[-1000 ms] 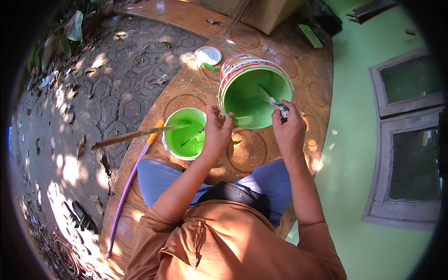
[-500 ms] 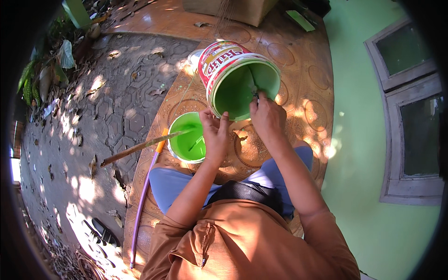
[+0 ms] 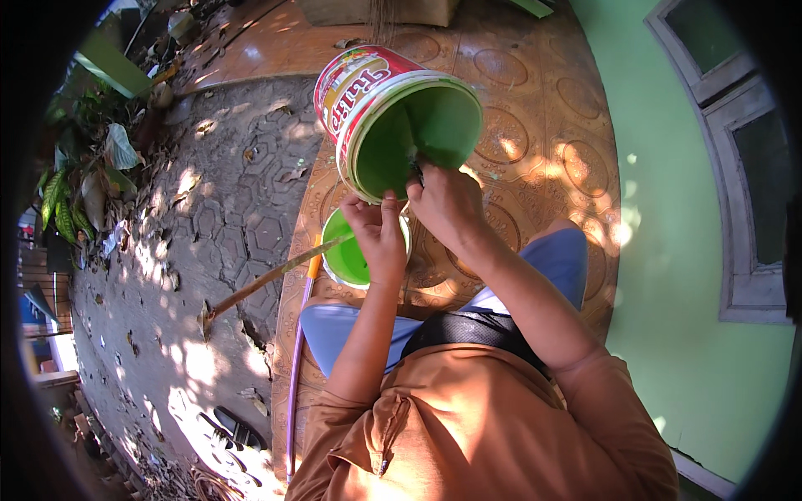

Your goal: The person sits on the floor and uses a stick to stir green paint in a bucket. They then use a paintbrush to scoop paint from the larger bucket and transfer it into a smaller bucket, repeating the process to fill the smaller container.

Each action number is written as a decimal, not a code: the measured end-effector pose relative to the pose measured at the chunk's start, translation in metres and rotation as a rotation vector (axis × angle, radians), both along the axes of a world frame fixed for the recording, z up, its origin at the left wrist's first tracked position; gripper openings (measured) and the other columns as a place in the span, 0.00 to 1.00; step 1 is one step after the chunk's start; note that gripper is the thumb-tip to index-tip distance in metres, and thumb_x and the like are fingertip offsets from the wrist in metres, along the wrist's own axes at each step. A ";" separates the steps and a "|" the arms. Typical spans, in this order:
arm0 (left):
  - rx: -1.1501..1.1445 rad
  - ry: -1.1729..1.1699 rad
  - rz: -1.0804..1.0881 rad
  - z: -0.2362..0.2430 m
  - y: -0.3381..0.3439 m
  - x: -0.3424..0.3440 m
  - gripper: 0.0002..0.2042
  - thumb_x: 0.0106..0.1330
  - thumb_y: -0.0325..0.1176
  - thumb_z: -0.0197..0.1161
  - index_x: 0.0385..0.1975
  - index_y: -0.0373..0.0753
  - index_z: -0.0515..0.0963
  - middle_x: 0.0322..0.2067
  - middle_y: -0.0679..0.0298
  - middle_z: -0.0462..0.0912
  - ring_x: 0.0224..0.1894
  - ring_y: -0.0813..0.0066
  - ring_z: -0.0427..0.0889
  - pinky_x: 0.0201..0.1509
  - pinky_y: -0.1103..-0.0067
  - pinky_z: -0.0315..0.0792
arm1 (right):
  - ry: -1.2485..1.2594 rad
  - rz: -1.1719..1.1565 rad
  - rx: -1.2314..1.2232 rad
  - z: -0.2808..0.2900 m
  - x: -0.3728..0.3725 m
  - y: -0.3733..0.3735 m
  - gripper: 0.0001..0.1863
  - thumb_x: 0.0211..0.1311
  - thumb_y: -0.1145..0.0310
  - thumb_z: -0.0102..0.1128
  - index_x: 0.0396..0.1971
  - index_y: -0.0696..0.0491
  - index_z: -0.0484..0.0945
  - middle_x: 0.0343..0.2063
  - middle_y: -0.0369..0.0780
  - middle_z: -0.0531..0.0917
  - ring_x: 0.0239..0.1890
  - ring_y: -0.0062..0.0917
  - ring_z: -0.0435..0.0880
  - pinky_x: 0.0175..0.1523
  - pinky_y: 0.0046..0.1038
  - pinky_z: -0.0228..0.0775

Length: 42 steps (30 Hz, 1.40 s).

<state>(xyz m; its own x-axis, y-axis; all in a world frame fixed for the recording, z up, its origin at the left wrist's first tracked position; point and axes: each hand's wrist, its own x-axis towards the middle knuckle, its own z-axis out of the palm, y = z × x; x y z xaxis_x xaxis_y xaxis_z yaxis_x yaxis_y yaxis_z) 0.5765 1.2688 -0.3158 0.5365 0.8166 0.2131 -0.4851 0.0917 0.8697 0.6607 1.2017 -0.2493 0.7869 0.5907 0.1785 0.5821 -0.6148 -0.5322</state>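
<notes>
A red, white and gold plastic bucket (image 3: 334, 100), its inside coated with green paint, is held tilted with its mouth toward me. My left hand (image 3: 380, 238) grips its lower rim, with the thumb up on the edge. Fingers closed, my right hand (image 3: 449, 203) reaches into the mouth around a small dark tool (image 3: 415, 165), mostly hidden by the fingers. Below, a smaller white pail (image 3: 407, 259) holds bright green paint, partly covered by my left hand and the bucket. A wooden stick (image 3: 271, 282) leans out of this pail to the left.
A purple pole with an orange end (image 3: 296, 376) lies along the edge of the patterned brown tile floor (image 3: 501, 142). Black sandals (image 3: 238, 427) sit on the paved ground at left. A light green wall (image 3: 660, 250) with windows rises at right.
The tilted bucket has shifted left, with both hands, so it overlaps the smaller pail more. The whole view has also turned slightly. Both hands keep their holds.
</notes>
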 end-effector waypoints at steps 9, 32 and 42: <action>0.029 -0.077 -0.041 0.002 0.010 -0.004 0.14 0.71 0.21 0.56 0.49 0.40 0.60 0.49 0.60 0.74 0.51 0.75 0.77 0.54 0.73 0.78 | 0.125 0.062 0.276 -0.013 0.001 0.001 0.11 0.62 0.65 0.55 0.35 0.55 0.81 0.25 0.51 0.83 0.29 0.49 0.84 0.36 0.45 0.77; 0.133 -0.048 -0.039 -0.003 0.030 -0.019 0.14 0.70 0.19 0.56 0.48 0.40 0.60 0.44 0.61 0.75 0.44 0.77 0.78 0.46 0.80 0.76 | 0.961 0.067 0.613 -0.014 -0.014 0.016 0.15 0.71 0.64 0.57 0.50 0.56 0.80 0.20 0.34 0.80 0.16 0.14 0.73 0.22 0.20 0.67; 0.026 -0.087 -0.072 -0.010 0.035 -0.019 0.14 0.71 0.20 0.57 0.48 0.40 0.60 0.45 0.59 0.76 0.46 0.76 0.78 0.46 0.78 0.77 | 1.256 0.032 0.646 -0.002 -0.026 0.010 0.21 0.74 0.61 0.54 0.64 0.49 0.71 0.24 0.33 0.77 0.17 0.09 0.66 0.19 0.14 0.51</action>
<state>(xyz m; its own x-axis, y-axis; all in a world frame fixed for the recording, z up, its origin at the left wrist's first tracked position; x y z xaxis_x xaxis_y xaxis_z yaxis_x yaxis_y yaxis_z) 0.5573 1.3039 -0.3263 0.5721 0.7703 0.2819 -0.5520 0.1074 0.8269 0.6352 1.2121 -0.2516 0.6101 0.6957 -0.3792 -0.4745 -0.0624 -0.8780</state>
